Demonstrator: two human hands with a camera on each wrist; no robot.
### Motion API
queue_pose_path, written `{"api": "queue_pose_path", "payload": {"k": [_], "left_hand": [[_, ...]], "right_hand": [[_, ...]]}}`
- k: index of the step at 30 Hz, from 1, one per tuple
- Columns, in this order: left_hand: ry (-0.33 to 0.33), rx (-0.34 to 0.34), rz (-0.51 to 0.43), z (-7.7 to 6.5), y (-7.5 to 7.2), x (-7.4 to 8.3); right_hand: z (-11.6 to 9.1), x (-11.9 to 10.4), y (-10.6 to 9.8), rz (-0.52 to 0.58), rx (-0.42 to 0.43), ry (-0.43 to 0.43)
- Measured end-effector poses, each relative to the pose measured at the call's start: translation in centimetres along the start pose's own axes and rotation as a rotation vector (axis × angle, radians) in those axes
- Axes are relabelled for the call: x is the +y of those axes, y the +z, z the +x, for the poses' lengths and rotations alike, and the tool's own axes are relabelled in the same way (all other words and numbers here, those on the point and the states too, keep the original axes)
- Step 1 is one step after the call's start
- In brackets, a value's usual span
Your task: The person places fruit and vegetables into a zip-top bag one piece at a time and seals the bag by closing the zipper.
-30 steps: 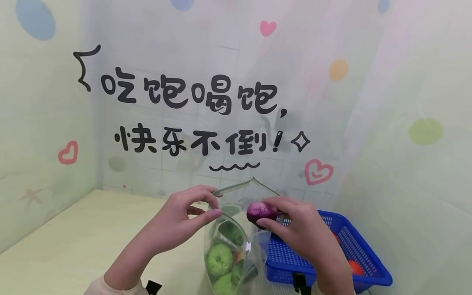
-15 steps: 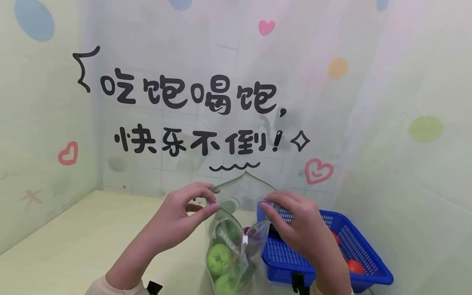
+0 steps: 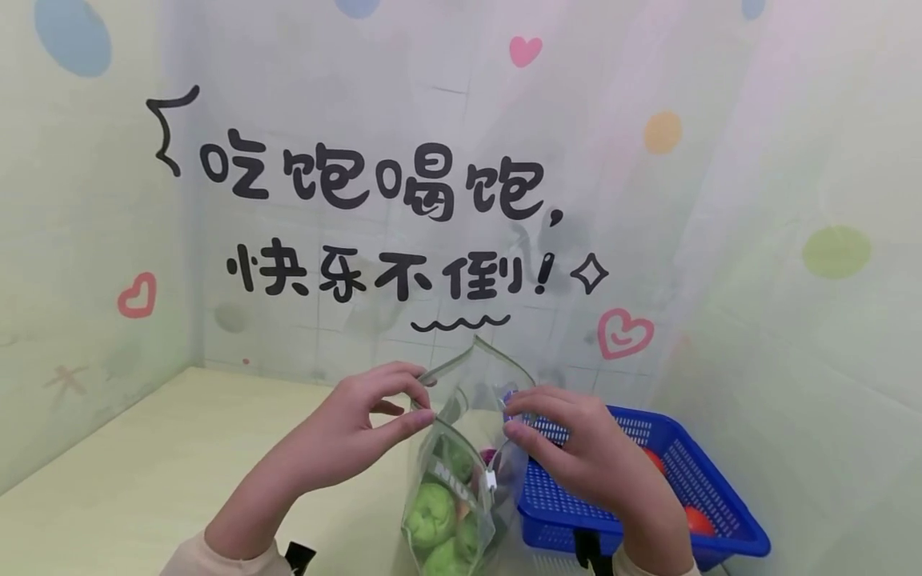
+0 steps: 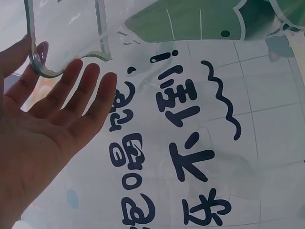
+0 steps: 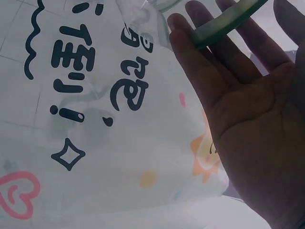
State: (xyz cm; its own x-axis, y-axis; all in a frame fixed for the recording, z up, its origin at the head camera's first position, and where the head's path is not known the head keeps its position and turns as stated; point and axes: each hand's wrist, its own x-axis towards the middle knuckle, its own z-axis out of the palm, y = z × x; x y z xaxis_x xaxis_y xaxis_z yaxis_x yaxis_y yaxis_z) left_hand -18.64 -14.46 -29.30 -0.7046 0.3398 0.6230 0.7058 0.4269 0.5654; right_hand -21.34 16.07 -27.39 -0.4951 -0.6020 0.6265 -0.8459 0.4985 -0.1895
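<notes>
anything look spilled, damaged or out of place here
Nothing stands out: green produce sits inside the clear bag, the left hand and right hand hold its rim, red items lie in the blue basket; no spill or damage shows.

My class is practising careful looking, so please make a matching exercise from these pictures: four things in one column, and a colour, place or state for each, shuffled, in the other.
Column 1
1. Basket
2. Bag
3. Zip slider
4. Left hand

Column 2
A. Small and white, at the near end of the open mouth
B. Pinching an edge between thumb and finger
C. Blue, with small holes in its sides
D. See-through, with green fruit inside

Right pairs: 1-C, 2-D, 3-A, 4-B
</notes>
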Motion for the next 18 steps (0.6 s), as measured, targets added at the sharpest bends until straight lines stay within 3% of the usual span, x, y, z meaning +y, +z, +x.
{"api": "queue_pose_path", "payload": {"k": [4,12,15,18], "left_hand": [[-0.001,0.084,0.022,0.2,0.1,-0.3],[-0.003,0.321,0.025,0.7,0.2,-0.9],[-0.004,0.338,0.018,0.7,0.2,-1.0],[-0.023,0.273,0.015,0.7,0.3,-1.1]], "right_hand": [[0.1,0.2,-0.1,-0.019,0.058,-0.028],[0.4,1.1,0.2,-0.161,0.287,-0.044],[0.6,1.5,0.3,-0.142,0.331,-0.093],[0.4,1.6,0.2,-0.122,0.301,-0.106]]}}
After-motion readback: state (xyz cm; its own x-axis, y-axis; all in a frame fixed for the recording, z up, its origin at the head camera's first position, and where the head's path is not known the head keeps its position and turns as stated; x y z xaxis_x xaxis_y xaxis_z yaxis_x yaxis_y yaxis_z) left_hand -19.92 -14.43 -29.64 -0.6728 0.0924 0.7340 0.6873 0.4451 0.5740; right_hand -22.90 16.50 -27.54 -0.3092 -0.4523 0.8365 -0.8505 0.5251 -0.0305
